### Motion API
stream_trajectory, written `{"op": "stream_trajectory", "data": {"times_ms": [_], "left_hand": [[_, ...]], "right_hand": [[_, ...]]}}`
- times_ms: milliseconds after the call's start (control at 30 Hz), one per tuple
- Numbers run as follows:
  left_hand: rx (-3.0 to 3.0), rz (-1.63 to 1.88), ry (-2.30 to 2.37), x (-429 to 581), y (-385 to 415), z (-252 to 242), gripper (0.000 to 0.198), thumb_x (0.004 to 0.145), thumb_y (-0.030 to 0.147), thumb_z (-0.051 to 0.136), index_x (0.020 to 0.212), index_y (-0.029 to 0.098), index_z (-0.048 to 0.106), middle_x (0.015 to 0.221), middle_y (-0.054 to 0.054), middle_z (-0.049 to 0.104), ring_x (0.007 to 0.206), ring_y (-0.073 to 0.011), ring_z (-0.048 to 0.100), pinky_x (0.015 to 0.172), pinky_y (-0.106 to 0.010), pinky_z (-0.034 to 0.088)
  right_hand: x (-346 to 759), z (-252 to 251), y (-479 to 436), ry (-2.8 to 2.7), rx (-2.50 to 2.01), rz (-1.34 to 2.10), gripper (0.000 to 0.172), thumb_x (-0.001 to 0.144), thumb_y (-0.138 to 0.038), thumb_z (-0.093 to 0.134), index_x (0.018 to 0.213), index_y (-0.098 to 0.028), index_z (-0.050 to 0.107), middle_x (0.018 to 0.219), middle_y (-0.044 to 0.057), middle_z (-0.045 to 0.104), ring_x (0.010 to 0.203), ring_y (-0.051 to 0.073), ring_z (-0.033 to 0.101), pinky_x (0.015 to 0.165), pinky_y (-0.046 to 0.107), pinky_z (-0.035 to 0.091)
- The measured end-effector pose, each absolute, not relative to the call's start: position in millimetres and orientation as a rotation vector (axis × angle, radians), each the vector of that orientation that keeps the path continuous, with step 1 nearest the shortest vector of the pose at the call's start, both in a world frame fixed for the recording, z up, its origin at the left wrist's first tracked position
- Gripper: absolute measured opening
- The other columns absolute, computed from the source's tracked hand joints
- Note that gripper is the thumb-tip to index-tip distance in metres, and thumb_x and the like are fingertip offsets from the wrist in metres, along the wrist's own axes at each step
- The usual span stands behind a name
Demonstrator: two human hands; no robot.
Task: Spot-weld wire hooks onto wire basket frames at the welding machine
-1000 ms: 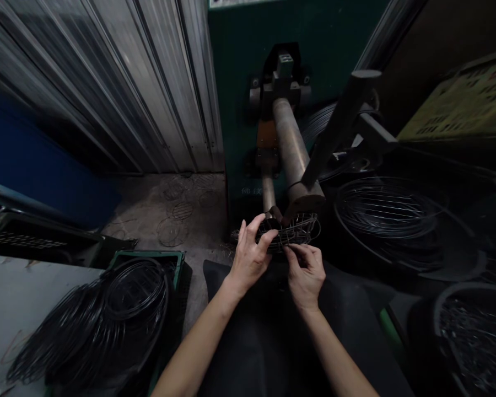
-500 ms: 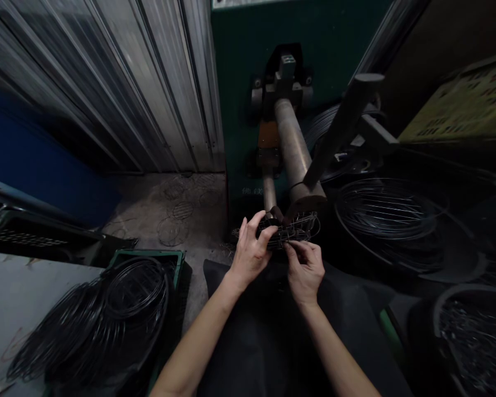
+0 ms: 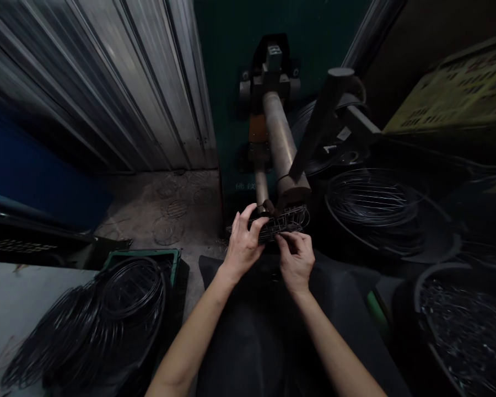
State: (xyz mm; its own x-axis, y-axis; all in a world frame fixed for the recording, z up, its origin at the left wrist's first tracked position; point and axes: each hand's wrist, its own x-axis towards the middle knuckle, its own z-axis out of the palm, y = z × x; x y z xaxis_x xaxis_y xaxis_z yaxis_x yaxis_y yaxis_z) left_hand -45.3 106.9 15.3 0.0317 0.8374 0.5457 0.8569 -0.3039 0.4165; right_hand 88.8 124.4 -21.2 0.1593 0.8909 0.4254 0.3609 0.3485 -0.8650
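Observation:
A round wire grille point(image 3: 283, 221) lies flat under the tip of a thick metal arm point(image 3: 280, 144) of a green machine point(image 3: 240, 82). My left hand point(image 3: 243, 246) grips the grille's near left rim, thumb and fingers curled over the wires. My right hand point(image 3: 295, 259) pinches a thin wire at the grille's near edge, just right of the left hand. A thinner rod point(image 3: 260, 184) runs beside the arm down to the grille.
A green crate point(image 3: 144, 256) with several black wire rings point(image 3: 107, 314) stands at the lower left. Stacked wire grilles point(image 3: 372, 198) lie to the right, a bin of small metal pieces point(image 3: 467, 325) at lower right. Loose grilles point(image 3: 169, 218) lie on the floor by corrugated sheeting point(image 3: 119, 82).
The view has shifted slightly, so everything sits a little left and higher. Both hands stay on the grille, with the fingers shifted only a little.

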Motion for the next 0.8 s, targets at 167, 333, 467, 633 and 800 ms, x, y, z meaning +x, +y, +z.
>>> {"op": "stream_trajectory", "data": {"times_ms": [167, 333, 467, 633, 800], "left_hand": [[-2.261, -1.129, -1.861, -45.4, 107.1, 16.9, 0.057, 0.070, 0.004, 0.060, 0.121, 0.022, 0.040, 0.139, -0.012, 0.030, 0.132, -0.0270, 0.035, 0.106, -0.050, 0.038], [-2.257, -1.129, -1.860, -46.0, 107.0, 17.9, 0.056, 0.070, 0.005, 0.060, 0.120, 0.023, 0.040, 0.139, -0.012, 0.031, 0.130, -0.0272, 0.037, 0.105, -0.051, 0.039], [-2.272, -1.148, -1.859, -46.3, 107.5, 20.1, 0.056, 0.070, 0.007, 0.062, 0.120, 0.022, 0.040, 0.137, -0.012, 0.031, 0.127, -0.0282, 0.040, 0.102, -0.050, 0.042], [-2.298, -1.151, -1.883, -47.2, 107.6, 23.2, 0.056, 0.070, 0.008, 0.063, 0.119, 0.022, 0.041, 0.137, -0.012, 0.031, 0.126, -0.0284, 0.041, 0.100, -0.047, 0.045], [-2.293, -1.153, -1.898, -46.6, 106.5, 24.7, 0.057, 0.068, 0.007, 0.064, 0.119, 0.022, 0.042, 0.137, -0.013, 0.031, 0.127, -0.0278, 0.040, 0.102, -0.046, 0.044]], "right_hand": [[102.0, -15.4, 119.6, -1.603, -1.229, 0.503, 0.028, 0.082, -0.038, 0.060, 0.102, -0.019, 0.065, 0.094, 0.006, 0.052, 0.084, 0.016, 0.055, 0.076, 0.031, 0.050], [113.4, -4.6, 122.8, -1.787, -1.223, 0.436, 0.033, 0.083, -0.040, 0.058, 0.109, -0.022, 0.064, 0.090, 0.005, 0.050, 0.076, 0.015, 0.053, 0.070, 0.031, 0.049], [115.4, 1.4, 133.7, -1.875, -1.165, 0.480, 0.028, 0.084, -0.044, 0.056, 0.093, -0.022, 0.069, 0.085, 0.004, 0.052, 0.073, 0.015, 0.053, 0.065, 0.030, 0.048], [117.7, 8.6, 139.9, -1.950, -1.143, 0.540, 0.030, 0.083, -0.048, 0.056, 0.090, -0.022, 0.070, 0.082, 0.003, 0.053, 0.070, 0.014, 0.054, 0.064, 0.028, 0.047], [113.5, 14.4, 138.5, -1.953, -1.172, 0.534, 0.031, 0.084, -0.047, 0.055, 0.093, -0.022, 0.070, 0.081, 0.003, 0.053, 0.071, 0.014, 0.055, 0.065, 0.028, 0.046]]}}
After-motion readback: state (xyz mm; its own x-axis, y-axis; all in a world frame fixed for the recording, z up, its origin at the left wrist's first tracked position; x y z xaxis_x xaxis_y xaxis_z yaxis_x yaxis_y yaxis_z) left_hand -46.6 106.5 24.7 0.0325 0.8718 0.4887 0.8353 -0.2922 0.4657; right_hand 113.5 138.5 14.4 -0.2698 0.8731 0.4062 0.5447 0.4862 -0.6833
